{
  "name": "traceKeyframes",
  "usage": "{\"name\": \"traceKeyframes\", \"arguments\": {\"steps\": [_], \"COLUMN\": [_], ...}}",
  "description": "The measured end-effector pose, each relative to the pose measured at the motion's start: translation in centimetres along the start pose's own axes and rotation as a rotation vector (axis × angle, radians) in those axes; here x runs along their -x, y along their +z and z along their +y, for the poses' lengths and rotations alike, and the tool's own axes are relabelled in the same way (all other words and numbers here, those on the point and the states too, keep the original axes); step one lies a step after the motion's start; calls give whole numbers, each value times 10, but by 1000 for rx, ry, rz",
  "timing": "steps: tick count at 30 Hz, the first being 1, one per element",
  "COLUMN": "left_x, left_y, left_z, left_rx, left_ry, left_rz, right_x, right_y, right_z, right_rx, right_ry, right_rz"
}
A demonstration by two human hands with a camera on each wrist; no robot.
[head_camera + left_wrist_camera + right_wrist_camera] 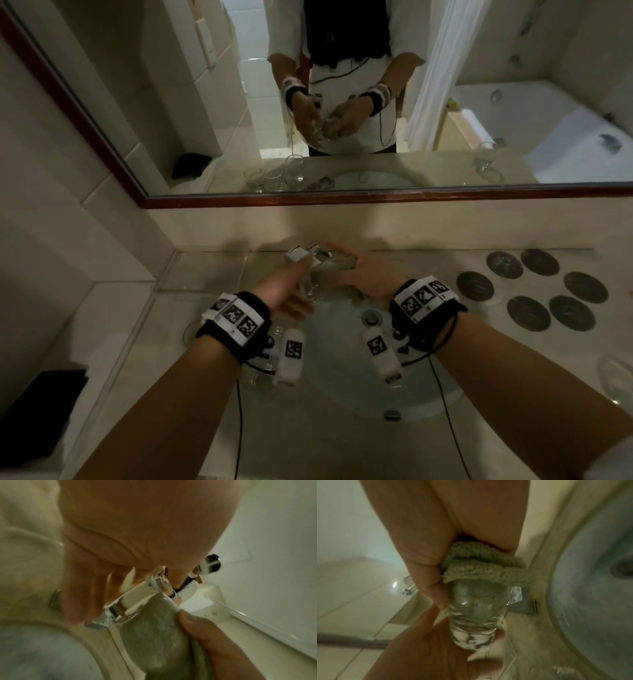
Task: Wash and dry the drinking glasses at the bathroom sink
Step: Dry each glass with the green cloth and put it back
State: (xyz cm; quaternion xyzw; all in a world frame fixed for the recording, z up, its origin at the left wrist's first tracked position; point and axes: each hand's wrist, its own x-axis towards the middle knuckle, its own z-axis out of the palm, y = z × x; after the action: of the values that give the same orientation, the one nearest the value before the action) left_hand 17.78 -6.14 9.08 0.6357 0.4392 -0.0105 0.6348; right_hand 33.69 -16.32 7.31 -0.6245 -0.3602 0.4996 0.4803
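Drying a clear drinking glass (476,616) over the sink

Left hand (284,291) cradles its base; right hand (363,277) grips a grey-green terry cloth (481,566) stuffed inside. Likely wet, slippery, breakable: hold the thick base.

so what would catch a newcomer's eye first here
The two hands meeting over the round white sink basin: the left hand holds a clear drinking glass while the right hand stuffs a grey-green terry cloth into it. To the right, dark round coasters dot the counter.
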Motion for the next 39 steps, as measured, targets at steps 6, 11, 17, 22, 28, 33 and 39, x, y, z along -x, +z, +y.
{"name": "traceKeyframes", "arguments": {"steps": [6,11,17,22,28,33,39], "left_x": [-12,-11,-5,10,30,35,30], "left_y": [2,2,-34,-66,-87,-97,-91], "left_z": [-13,-34,-57,-84,-119,-173,-230], "left_rx": [-600,-831,-681,-306,-42,183,224], "left_ry": [511,521,468,377,316,233,151], "left_rz": [-37,227,298,382,493,643,654], "right_x": [-16,-30,-43,-49,-61,-75,-83], "right_y": [13,30,63,93,117,121,119], "right_z": [5,4,0,-10,-6,2,30], "right_rx": [-342,-387,-237,-130,-323,-466,-476], "right_ry": [177,269,200,66,49,83,198], "right_rz": [-84,-54,-119,-177,-161,-47,63]}}
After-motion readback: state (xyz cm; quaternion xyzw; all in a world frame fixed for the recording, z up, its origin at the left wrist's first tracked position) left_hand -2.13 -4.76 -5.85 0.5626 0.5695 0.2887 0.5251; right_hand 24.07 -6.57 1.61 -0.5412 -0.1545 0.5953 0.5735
